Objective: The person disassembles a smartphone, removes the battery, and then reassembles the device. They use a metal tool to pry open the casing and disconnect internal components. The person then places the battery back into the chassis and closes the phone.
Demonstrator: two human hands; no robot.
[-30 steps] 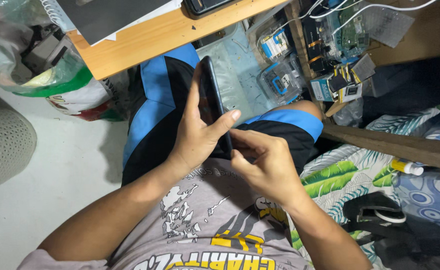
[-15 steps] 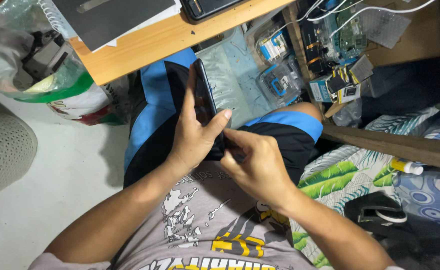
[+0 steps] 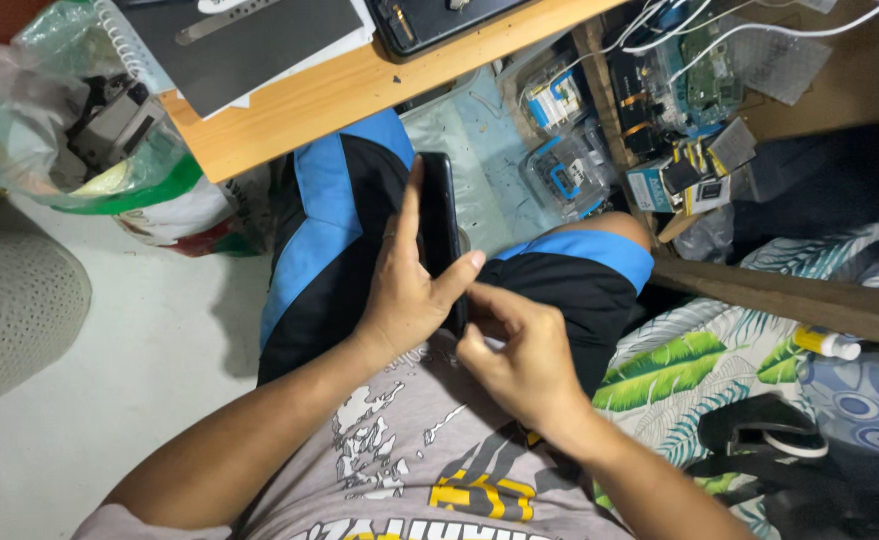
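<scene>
Cramped little corner here: a wooden surface (image 3: 359,85) juts in at the top with a dark notebook (image 3: 249,40) on it, a green-and-clear plastic bag (image 3: 89,150) hangs off to the side, and clear bags of small electronic parts (image 3: 569,140) are piled just past the knees. Only 1 view, from the head camera, looking down at a lap in black-and-blue shorts (image 3: 339,240). The black phone (image 3: 439,225) stands on edge over the lap, between the 2 hands. Left hand (image 3: 409,285) is wrapped around it, fingers flat up 1 side, thumb across its lower edge. Right hand (image 3: 519,350) is curled narrow, fingertips pinched at the phone's bottom corner, touching it.
</scene>
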